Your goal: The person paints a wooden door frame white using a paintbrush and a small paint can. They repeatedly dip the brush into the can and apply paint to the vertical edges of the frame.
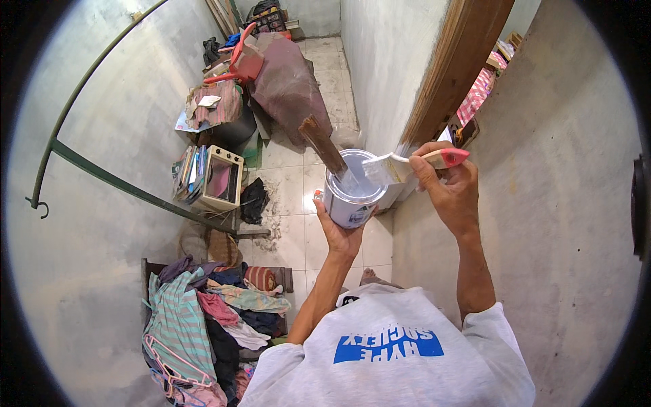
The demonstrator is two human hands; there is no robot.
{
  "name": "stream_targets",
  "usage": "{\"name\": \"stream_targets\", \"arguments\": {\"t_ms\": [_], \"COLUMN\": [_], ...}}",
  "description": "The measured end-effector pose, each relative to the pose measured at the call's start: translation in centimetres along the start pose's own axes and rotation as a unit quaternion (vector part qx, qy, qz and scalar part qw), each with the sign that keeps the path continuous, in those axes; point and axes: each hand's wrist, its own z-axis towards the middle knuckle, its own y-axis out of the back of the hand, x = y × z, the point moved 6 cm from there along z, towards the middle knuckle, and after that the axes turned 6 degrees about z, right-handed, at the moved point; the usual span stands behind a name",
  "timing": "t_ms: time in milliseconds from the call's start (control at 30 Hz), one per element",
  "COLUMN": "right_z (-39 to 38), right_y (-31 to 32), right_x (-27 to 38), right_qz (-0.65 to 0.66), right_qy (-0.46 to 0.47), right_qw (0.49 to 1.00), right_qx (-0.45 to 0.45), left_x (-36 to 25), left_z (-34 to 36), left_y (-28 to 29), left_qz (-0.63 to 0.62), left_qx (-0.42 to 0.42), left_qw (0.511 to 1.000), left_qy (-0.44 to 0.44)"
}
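Note:
My left hand (pixel 341 234) is wrapped round the lower part of a paint can (pixel 350 209), holding it up in front of me. Whitish paint shows inside the can, and a worn wooden stick (pixel 321 144) leans out over its far left rim. In my right hand (pixel 447 186) is a paintbrush (pixel 390 167), gripped by its wooden handle with a red end. The brush's bristles are coated white and sit over the can's right rim; whether they touch the rim I cannot tell.
A wooden door frame (pixel 456 68) rises just beyond my right hand. Clothes (pixel 183 298) lie piled at lower left, with a toaster oven (pixel 222 178) farther off. Behind it stand a red chair (pixel 245 62) and a maroon-covered heap (pixel 285 85). A green metal bar (pixel 129 192) spans the left.

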Motion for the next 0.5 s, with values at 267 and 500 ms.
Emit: {"name": "stream_targets", "arguments": {"t_ms": [267,500], "right_z": [-3.3,-7.2], "right_y": [1.8,1.6], "right_x": [-7.5,-9.5], "right_qz": [0.379,0.501], "right_qy": [-0.193,-0.131], "right_qw": [0.904,0.855], "right_qx": [-0.049,-0.007], "left_x": [-0.4,0.4], "left_z": [0.3,0.2], "left_y": [-0.8,-2.3], "left_qz": [0.011,0.027], "left_qx": [0.007,-0.025], "left_qw": [1.000,0.999], "left_qy": [-0.004,0.015]}}
